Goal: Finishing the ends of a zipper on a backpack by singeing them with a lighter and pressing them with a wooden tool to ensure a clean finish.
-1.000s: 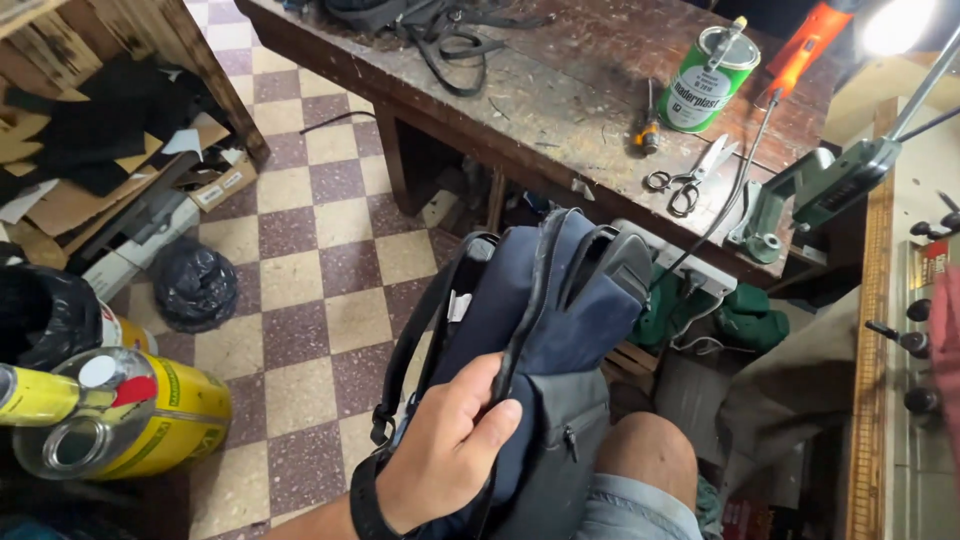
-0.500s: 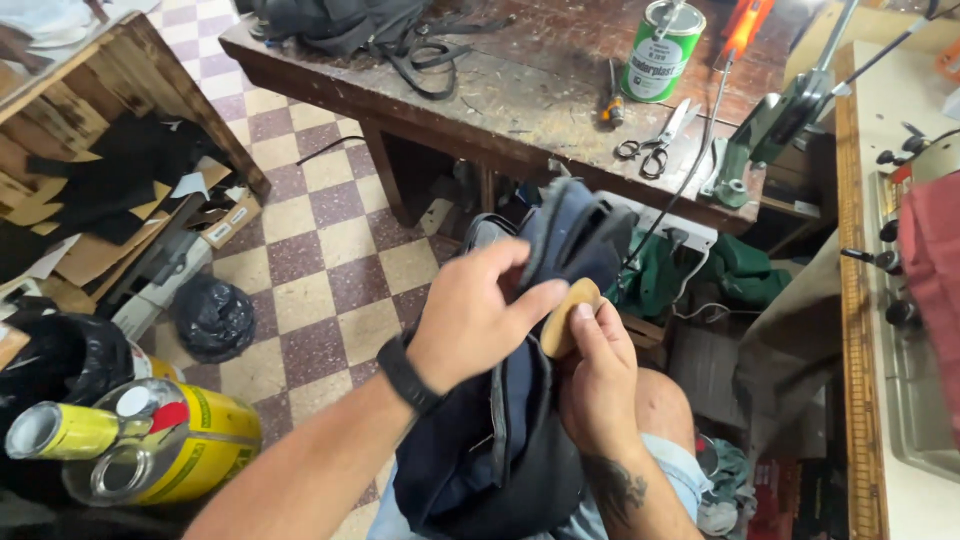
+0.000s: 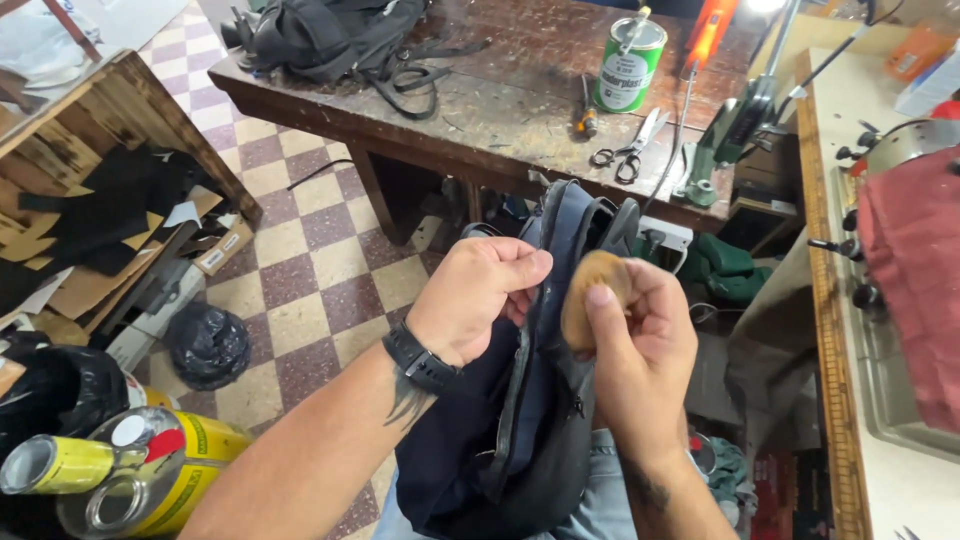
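Navy backpack (image 3: 545,400) lies on the person's lap, long axis running away toward the counter (image 3: 480,110). Left hand (image 3: 478,298) clenches its edge near the zipper; right hand (image 3: 635,335), just beside it, pinches a tan round wooden block (image 3: 592,295) against the fabric.

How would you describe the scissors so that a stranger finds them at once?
Start at the wooden workbench. Near its front edge, right of the green can, lie the scissors. Unlike the screwdriver beside them, they have two black finger loops.
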